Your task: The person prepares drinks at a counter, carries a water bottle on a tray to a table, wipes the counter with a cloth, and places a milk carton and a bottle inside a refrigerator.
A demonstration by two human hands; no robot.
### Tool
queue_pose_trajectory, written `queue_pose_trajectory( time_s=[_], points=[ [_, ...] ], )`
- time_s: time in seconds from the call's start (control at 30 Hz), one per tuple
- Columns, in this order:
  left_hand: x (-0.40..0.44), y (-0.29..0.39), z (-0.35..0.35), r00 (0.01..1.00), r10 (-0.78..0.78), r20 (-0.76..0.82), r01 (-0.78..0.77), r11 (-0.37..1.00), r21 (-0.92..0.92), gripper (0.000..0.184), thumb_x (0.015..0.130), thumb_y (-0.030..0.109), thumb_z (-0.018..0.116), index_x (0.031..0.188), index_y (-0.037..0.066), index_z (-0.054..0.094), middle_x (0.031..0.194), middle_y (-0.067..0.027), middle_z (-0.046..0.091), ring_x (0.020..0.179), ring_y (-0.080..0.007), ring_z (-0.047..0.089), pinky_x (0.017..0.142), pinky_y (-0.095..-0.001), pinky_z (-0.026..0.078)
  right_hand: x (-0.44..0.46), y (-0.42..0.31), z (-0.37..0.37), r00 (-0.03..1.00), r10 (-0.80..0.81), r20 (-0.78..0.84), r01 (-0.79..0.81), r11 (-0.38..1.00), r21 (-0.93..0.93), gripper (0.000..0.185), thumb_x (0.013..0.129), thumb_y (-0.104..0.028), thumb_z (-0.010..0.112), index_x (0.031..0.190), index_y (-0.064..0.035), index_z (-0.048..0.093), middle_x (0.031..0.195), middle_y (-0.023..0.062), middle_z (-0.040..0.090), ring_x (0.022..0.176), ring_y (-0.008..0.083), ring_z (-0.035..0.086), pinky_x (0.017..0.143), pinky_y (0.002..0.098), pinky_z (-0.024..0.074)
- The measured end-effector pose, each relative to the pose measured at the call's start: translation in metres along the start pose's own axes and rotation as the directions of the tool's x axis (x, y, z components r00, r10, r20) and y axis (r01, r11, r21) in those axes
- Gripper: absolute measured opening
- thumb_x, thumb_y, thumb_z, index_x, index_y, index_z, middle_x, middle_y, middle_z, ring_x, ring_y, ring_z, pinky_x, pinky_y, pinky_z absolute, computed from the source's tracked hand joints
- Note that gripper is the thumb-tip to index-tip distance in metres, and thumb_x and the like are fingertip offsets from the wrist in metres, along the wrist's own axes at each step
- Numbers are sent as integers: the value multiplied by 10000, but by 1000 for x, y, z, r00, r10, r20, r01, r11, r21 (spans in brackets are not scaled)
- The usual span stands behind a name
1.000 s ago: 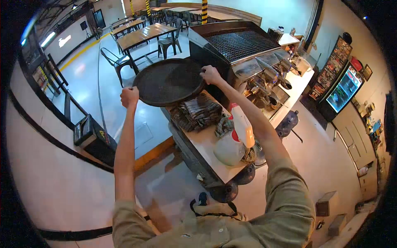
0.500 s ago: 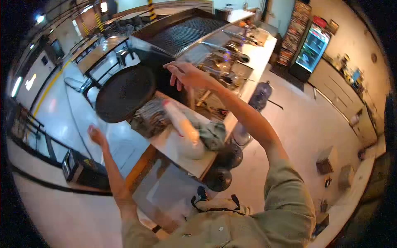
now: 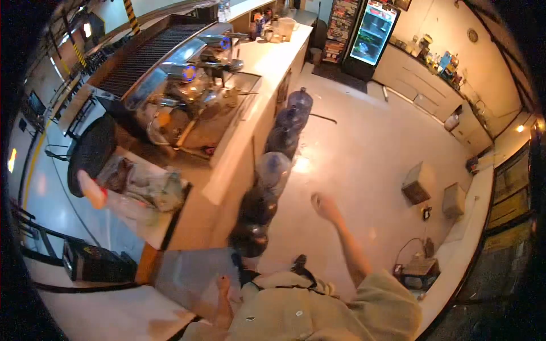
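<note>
My right hand [image 3: 325,206] hangs over the floor to the right of the large water jugs [image 3: 272,170], its fingers loosely curled and nothing visible in it. Low and close to my body is my left hand [image 3: 223,284], small and a little blurred, looking closed and without a visible object. Left of both hands, a clear plastic bottle [image 3: 128,207] with a red band lies blurred beside crumpled cloths [image 3: 159,187] on a small surface. Behind these leans a dark round tray [image 3: 94,149]. Neither hand touches any of them.
A metal coffee machine [image 3: 190,77] stands on the long counter [image 3: 270,65], beside a ribbed drip grid [image 3: 156,54]. The jugs line the counter's floor side. Further off are a lit drinks fridge [image 3: 372,34], grey blocks [image 3: 417,183] and a low stool [image 3: 420,270].
My view has swung to the right. My right hand has come down from over the counter to above the floor, its fingers now curled. My left hand has dropped closer to my body.
</note>
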State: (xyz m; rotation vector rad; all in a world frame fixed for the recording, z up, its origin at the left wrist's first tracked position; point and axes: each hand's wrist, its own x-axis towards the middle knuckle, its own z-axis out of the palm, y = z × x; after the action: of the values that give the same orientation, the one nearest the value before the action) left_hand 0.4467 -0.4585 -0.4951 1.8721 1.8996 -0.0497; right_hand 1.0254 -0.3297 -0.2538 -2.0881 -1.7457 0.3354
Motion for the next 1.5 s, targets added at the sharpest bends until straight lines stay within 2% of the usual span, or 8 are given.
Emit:
queue_pose_trajectory(
  time_s=[0.07, 0.13, 0.2, 0.83, 0.9, 0.97, 1.2, 1.5],
  points=[
    [-12, 52, 26, 983, -71, 168, 110, 965, -239, 503, 906, 396, 613, 1342, 145, 603, 1245, -193, 643, 1134, -369, 612, 940, -512, 492, -76, 104, 69, 997, -7, 79, 15, 995, -98, 278, 988, -226, 569, 1149, -3, 609, 746, 146, 672, 584, 239, 630, 609, 409, 557],
    [-12, 93, 49, 940, -140, 310, 266, 870, -416, 485, 909, 385, 614, 1325, 136, 606, 1218, -187, 645, 1103, -358, 617, 913, -502, 496, -117, 87, 13, 636, 449, 627, -642, 759, 107, 319, 998, -238, 571, 1192, 14, 595, 795, 141, 700, 624, 232, 671, 624, 390, 591],
    [-4, 137, 57, 896, -170, 411, 381, 768, -514, 467, 912, 375, 614, 1308, 127, 609, 1191, -181, 648, 1072, -347, 622, 886, -492, 500, -157, 146, 30, 488, 433, 757, -725, 685, 76, 368, 1010, -279, 561, 1233, 12, 584, 829, 167, 710, 655, 229, 701, 590, 370, 594],
    [304, 521, 99, 701, -106, 705, 624, 569, -536, 316, 940, 276, 619, 1147, 39, 640, 934, -125, 674, 779, -243, 669, 629, -395, 537, 4, 549, 17, 606, 509, 612, -723, 30, 691, 295, 985, -216, 572, 1051, 68, 614, 691, 164, 604, 559, 264, 599, 547, 410, 542],
    [354, 579, 83, 724, -70, 687, 609, 533, -587, 302, 943, 266, 620, 1130, 30, 643, 906, -119, 677, 748, -232, 674, 602, -385, 541, -2, 650, 66, 292, 496, 818, -900, -147, 410, 234, 972, -192, 557, 967, 34, 617, 667, 149, 569, 524, 262, 556, 550, 416, 538],
    [407, 641, 69, 774, -22, 632, 553, 509, -660, 290, 945, 256, 620, 1113, 21, 647, 879, -113, 680, 717, -221, 678, 575, -375, 545, 62, 559, -42, 195, 666, 720, -947, -64, 316, 225, 964, -178, 539, 966, 32, 619, 684, 162, 582, 552, 274, 577, 575, 411, 553],
    [571, 840, 20, 877, 43, 479, 373, 566, -735, 255, 1016, 281, 533, 1075, 63, 652, 795, -83, 657, 597, -165, 639, 507, -291, 510, 210, 639, -64, 256, 718, 647, -956, 90, 278, 290, 973, -175, 533, 1113, 56, 637, 916, 209, 695, 754, 285, 678, 667, 403, 585],
    [730, 964, 60, 787, -175, 592, 564, 592, -575, 172, 931, 104, 532, 948, 19, 680, 842, -157, 713, 638, -263, 710, 414, -346, 448, 493, 823, -148, 38, 723, 690, -981, -104, 163, 308, 975, -171, 538, 1145, 68, 631, 994, 227, 701, 783, 295, 685, 693, 416, 591]
  ],
)
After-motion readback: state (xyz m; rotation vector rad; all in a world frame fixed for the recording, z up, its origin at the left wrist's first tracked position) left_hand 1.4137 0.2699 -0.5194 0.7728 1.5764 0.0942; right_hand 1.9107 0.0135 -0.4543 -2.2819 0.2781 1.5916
